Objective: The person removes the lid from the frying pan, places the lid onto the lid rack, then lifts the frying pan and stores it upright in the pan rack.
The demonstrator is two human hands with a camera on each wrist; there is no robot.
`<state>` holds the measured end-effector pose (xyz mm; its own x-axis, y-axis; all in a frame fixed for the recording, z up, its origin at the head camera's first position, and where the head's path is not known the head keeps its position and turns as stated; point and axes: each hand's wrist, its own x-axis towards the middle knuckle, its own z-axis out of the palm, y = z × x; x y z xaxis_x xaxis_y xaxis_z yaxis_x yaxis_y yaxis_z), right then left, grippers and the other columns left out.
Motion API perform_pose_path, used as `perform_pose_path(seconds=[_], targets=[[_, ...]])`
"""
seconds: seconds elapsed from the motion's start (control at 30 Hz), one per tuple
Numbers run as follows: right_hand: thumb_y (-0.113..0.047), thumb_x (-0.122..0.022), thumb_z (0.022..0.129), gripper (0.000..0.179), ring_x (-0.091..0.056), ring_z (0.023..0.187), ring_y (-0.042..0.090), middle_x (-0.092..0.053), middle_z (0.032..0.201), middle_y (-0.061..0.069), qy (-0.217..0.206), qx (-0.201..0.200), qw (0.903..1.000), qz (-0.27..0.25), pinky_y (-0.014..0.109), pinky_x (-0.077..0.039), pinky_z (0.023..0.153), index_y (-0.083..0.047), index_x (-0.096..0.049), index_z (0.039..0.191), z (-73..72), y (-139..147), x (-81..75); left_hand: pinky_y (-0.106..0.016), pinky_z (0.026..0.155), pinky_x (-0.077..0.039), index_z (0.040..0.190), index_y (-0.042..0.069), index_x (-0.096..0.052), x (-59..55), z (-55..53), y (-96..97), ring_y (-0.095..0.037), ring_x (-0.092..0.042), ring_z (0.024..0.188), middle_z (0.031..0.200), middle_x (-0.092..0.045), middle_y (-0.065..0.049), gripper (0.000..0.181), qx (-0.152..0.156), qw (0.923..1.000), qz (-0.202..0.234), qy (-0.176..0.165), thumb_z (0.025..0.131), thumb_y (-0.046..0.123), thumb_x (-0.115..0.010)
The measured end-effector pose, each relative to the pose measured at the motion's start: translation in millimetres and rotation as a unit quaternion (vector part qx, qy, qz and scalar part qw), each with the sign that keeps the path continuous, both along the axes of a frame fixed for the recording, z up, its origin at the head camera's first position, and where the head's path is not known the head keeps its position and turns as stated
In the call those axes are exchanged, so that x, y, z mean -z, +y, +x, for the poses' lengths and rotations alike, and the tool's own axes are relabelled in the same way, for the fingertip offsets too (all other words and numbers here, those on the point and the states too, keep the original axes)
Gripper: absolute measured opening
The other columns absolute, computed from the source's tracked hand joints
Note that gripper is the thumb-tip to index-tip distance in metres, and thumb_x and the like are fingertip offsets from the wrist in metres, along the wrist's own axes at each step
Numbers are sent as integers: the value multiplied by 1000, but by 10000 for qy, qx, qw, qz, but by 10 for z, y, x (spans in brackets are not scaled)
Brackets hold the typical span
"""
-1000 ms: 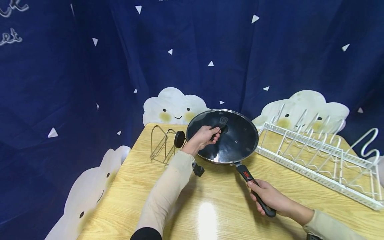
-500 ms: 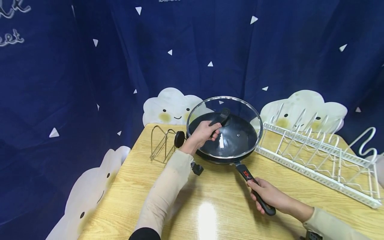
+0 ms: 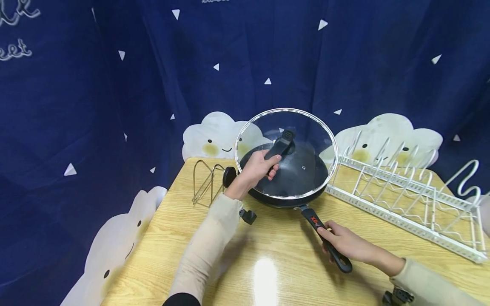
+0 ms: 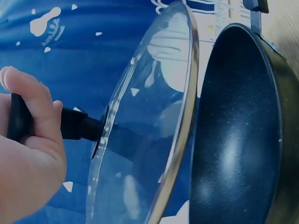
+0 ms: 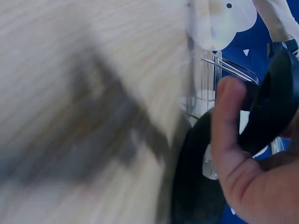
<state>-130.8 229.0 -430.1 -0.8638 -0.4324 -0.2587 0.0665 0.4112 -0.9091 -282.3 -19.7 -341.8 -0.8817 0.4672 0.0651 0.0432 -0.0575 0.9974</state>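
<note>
My left hand grips the black upright handle of a clear glass lid with a metal rim. The lid is raised and tilted over a dark frying pan, which sits on the wooden table. In the left wrist view, a gap shows between part of the rim of the lid and the pan, and the pan's inside holds nothing visible. On the pan's long black handle, marked in red, my right hand has its thumb on top and fingers curled beneath.
Left of the pan stands a small wire rack, with a black round piece beside it. A long white dish rack with upright prongs runs along the table's right side. Behind hangs a blue curtain.
My left hand has lifted the lid off the pan and tilted it up toward the back. The right hand stays on the pan handle, and the pan has hardly moved.
</note>
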Motion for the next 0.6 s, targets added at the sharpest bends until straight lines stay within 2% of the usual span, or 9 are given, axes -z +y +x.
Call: perform_pose_path(seconds=[0.1, 0.17, 0.2, 0.27, 0.37, 0.43, 0.53, 0.6], targets=[[-33, -41, 102, 45, -61, 63, 27, -59, 78, 11, 591, 83, 9958, 696, 35, -50, 54, 10, -40, 117, -11, 5, -50, -23, 42, -40, 98, 1, -48, -54, 55, -41, -9, -43, 41, 59, -48, -2, 11, -78, 9993, -75, 349, 98, 12, -51], [-32, -44, 101, 49, -60, 68, 21, -59, 80, 7, 966, 181, 9881, 1181, 32, -49, 57, 12, -39, 122, -19, 2, -85, -25, 42, -41, 104, -1, -48, -91, 90, -78, -10, -43, 41, 60, -49, -3, 15, -131, 9983, -94, 556, 98, 12, -52], [-32, -46, 100, 51, -59, 70, 18, -59, 82, 5, 1175, 230, 9828, 1405, 31, -48, 59, 13, -39, 123, -27, 0, -100, -26, 42, -43, 112, -3, -48, -113, 108, -97, -10, -44, 41, 60, -50, -3, 22, -165, 9979, -94, 620, 97, 13, -52], [-31, -49, 99, 52, -58, 76, 14, -60, 86, 3, 1534, 316, 9731, 1690, 30, -48, 64, 14, -39, 124, -45, -8, -132, -27, 42, -44, 113, -3, -48, -151, 145, -133, -11, -45, 40, 60, -50, -4, 24, -252, 9970, -98, 730, 97, 14, -54], [-28, -51, 99, 49, -59, 81, 14, -62, 89, 3, 2002, 398, 9612, 1856, 32, -48, 69, 14, -41, 122, -82, -21, -188, -28, 41, -46, 109, -2, -50, -185, 204, -198, -11, -46, 39, 59, -51, -4, 21, -424, 9950, -118, 900, 96, 14, -54], [-27, -51, 98, 47, -58, 83, 16, -61, 91, 4, 2287, 432, 9535, 1912, 35, -48, 72, 14, -43, 121, -113, -27, -230, -28, 40, -46, 96, 1, -51, -192, 245, -246, -11, -46, 38, 58, -51, -4, 14, -621, 9918, -191, 1100, 96, 14, -55], [-26, -51, 98, 45, -58, 89, 21, -60, 95, 7, 2525, 462, 9473, 1918, 39, -48, 76, 13, -45, 119, -162, -39, -302, -27, 38, -45, 90, 1, -51, -189, 294, -331, -11, -45, 36, 57, -51, -4, 14, -961, 9839, -363, 1464, 95, 13, -55], [-26, -51, 98, 42, -58, 94, 26, -60, 99, 11, 2577, 469, 9463, 1892, 43, -47, 79, 12, -46, 117, -190, -55, -358, -27, 38, -45, 88, 1, -51, -187, 321, -389, -11, -45, 36, 56, -51, -4, 14, -1183, 9781, -473, 1647, 95, 12, -55]])
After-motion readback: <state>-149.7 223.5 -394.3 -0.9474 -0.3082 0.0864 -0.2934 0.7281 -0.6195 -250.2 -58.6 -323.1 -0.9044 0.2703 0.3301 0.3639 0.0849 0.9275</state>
